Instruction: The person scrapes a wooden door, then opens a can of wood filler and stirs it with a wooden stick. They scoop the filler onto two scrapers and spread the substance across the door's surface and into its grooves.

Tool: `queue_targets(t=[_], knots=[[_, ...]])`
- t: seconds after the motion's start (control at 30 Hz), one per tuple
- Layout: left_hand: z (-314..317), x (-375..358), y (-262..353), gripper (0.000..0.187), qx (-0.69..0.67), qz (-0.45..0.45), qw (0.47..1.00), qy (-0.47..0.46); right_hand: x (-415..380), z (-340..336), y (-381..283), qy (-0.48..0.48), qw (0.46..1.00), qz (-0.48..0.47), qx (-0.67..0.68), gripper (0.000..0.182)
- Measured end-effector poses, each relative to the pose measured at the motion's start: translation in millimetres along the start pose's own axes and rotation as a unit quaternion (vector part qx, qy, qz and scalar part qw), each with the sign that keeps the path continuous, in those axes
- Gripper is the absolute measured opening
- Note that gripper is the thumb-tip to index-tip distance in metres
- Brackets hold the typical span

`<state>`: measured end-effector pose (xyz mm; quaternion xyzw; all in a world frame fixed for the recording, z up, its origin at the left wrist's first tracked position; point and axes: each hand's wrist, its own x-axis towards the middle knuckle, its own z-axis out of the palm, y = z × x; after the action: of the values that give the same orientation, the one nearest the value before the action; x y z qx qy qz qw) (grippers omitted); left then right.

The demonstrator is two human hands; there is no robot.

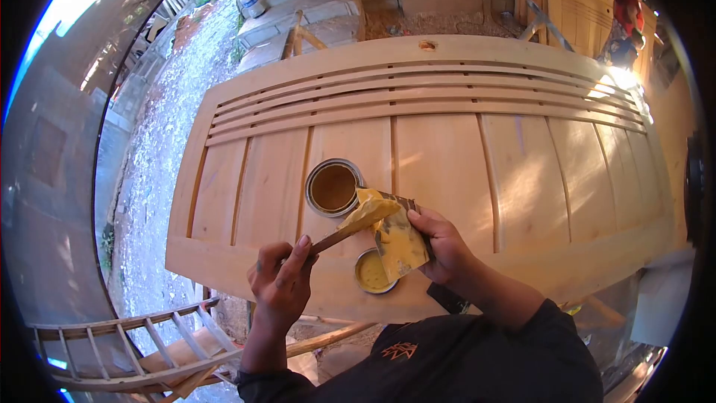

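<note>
My left hand (282, 277) is closed around the handle of a stick-like spatula (337, 237), its far end coated in thick yellow putty (373, 213). In my right hand (446, 245) is a flat putty-smeared plate (403, 246), gripped at its right edge. The spatula's loaded end meets or overlaps the plate's top; exact contact is hard to make out. Just beyond them, an open round can (309, 191) with brownish-yellow contents stands on a wooden door panel (440, 172). Below the plate, partly covered by it, lies a round lid (359, 277) with yellow putty inside.
The door lies flat, with slats across its far part and grooves between its boards. A ladder (142, 358) is at lower left. Concrete steps (317, 11) rise behind. At upper right, another person (625, 26) is near more wooden doors (574, 4).
</note>
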<state>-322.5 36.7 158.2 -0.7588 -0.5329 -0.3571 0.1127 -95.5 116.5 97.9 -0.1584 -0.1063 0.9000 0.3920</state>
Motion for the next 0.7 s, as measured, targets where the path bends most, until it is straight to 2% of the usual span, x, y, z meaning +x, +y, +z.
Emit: queue_targets(t=[0.27, 0.57, 0.67, 0.7], knots=[[-15.6, -8.6, -3.6, 0.056, 0.044, 0.003, 0.999, -0.01, -3.1, -2.8, -6.9, -0.001, 0.999, -0.006, -0.05, 0.035], [-29.0, -17.5, -9.4, 0.058, 0.072, 0.001, 0.997, -0.035, -6.7, -3.9, -6.2, -0.005, 0.999, -0.016, -0.034, 0.034], [-19.8, -14.3, -6.8, 0.048, 0.024, -0.052, 0.998, 0.038, -6.4, -2.9, -8.7, -0.019, 0.999, -0.027, -0.035, 0.034], [-17.6, -13.0, -3.7, 0.045, 0.017, -0.066, 0.997, 0.038, -5.6, -2.2, -7.9, -0.024, 0.999, -0.026, -0.033, 0.034]])
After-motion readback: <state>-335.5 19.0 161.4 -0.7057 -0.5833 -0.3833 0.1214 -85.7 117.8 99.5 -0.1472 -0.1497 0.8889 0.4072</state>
